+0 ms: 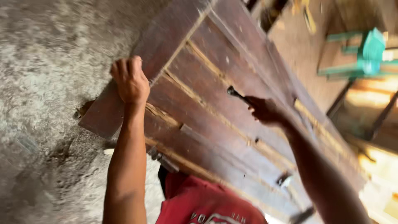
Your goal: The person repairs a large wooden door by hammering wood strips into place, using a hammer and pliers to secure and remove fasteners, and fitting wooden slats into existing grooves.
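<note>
One camera, worn on the person's head, looks steeply down and forward over both raised arms, and the frame is tilted so the floor runs along the left. It sits close: the left hand (130,81), the right hand (265,110) and a dark wooden door panel (207,103) fill most of the view, with the concrete floor (45,83) behind.
</note>
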